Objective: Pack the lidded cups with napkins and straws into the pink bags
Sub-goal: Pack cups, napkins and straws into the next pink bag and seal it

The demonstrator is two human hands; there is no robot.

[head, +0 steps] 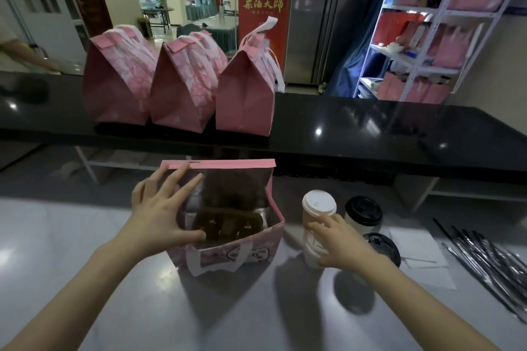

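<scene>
An open pink bag (265,239) stands on the grey counter in front of me, with a brown cup holder (228,226) inside it. My left hand (161,214) grips the bag's left wall, thumb inside the opening. My right hand (339,242) is wrapped around a white-lidded cup (318,205) just right of the bag. Two black-lidded cups (363,212) (382,248) stand further right, the nearer one partly behind my hand. White napkins (419,248) and dark wrapped straws (484,253) lie at the right.
Three closed pink bags (114,94) (182,94) (245,100) stand in a row on the raised black counter (399,128) behind. A white shelf rack (427,23) with more pink bags is at the back right. Another person's arm (25,54) shows far left.
</scene>
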